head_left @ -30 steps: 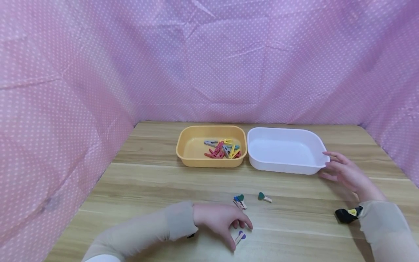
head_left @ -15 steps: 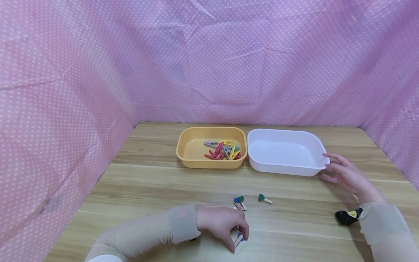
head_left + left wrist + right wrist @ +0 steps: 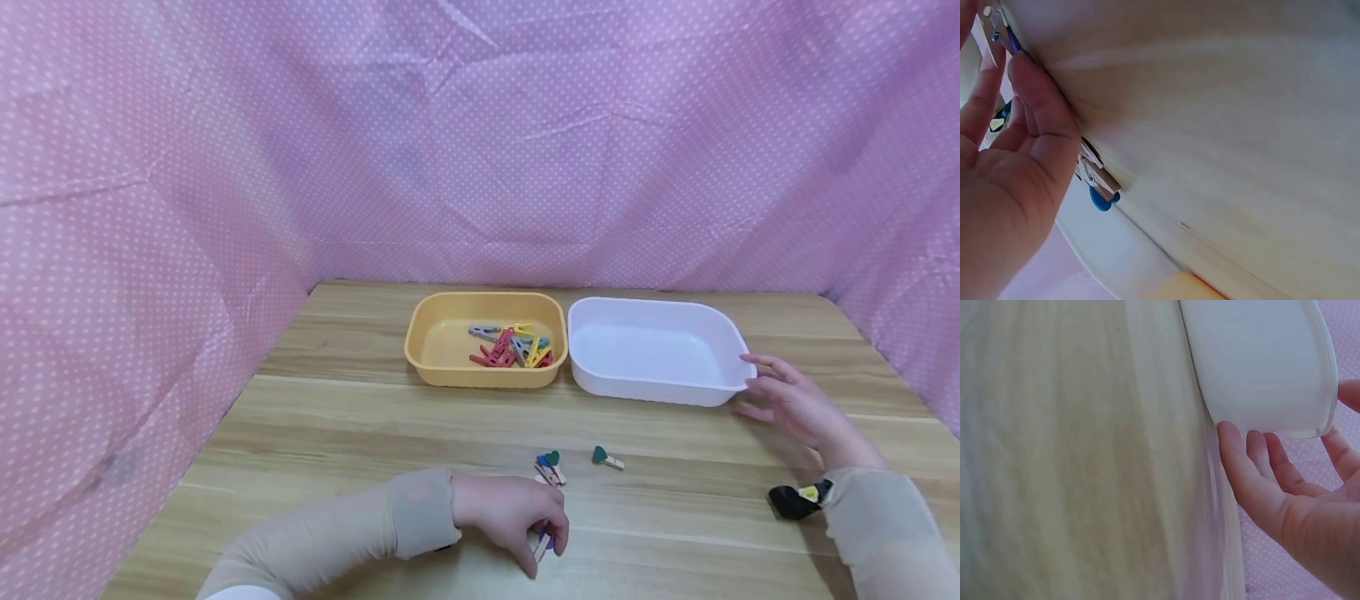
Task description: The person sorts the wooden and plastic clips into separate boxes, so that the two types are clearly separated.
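Note:
My left hand (image 3: pixel 513 517) pinches a small wooden clothespin (image 3: pixel 542 547) with a purple heart between thumb and fingertips, low over the table. In the left wrist view this clothespin (image 3: pixel 986 42) shows at the top left corner by the fingertips. Just beyond the hand lie wooden clothespins (image 3: pixel 553 473) with a blue and a green heart, close together. Another with a green heart (image 3: pixel 607 458) lies to their right. My right hand (image 3: pixel 802 412) rests its spread fingertips against the right end of a white plastic tray (image 3: pixel 652 390), fingers loosely extended in the right wrist view.
A yellow tray (image 3: pixel 480 377) stands against the white tray's left side. Several coloured plastic clothespins (image 3: pixel 510 348) lie in its right half. Pink dotted cloth (image 3: pixel 480 150) hangs behind and beside the wooden table (image 3: pixel 337 425). A black strap piece (image 3: pixel 797 502) sits by the right wrist.
My left fingers have closed in on the purple-heart clothespin, which has tilted and shifted slightly left. The right hand stays at the white tray.

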### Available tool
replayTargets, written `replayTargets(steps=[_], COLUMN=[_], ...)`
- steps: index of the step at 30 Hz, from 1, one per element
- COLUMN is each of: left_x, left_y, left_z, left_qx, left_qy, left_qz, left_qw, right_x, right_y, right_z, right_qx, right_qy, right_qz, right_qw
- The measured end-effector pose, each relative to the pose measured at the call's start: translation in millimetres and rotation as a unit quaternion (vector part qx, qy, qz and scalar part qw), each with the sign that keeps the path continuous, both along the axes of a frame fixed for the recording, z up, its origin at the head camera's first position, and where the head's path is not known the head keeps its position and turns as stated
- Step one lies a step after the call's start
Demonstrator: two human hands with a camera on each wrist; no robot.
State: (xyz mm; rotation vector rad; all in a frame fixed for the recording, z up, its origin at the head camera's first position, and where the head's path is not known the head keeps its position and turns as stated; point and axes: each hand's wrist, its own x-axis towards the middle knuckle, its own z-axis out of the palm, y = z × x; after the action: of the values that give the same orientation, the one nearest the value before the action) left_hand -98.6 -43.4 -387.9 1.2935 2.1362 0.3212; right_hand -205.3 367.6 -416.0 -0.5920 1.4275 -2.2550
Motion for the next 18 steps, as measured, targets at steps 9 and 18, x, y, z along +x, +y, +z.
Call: replayTargets(steps=[9, 18], left_x=[-1.7, -3.0], left_y=[-1.2, -1.0], left_z=[2.8, -1.0], left_qx=[-0.008, -0.002], left_qy=[-0.001, 0.026], left_qz=[-0.026, -0.051], left_qw=[0.9996, 0.9983], right_x=[0.6, 1.8], right_y=[-0.2, -0.8], right_z=[-0.9, 0.1], right_qx=[-0.008, -0.010], right_qy=[-0.003, 0.002], right_qz=[0.000, -0.005], right_qw=[1.000, 1.000])
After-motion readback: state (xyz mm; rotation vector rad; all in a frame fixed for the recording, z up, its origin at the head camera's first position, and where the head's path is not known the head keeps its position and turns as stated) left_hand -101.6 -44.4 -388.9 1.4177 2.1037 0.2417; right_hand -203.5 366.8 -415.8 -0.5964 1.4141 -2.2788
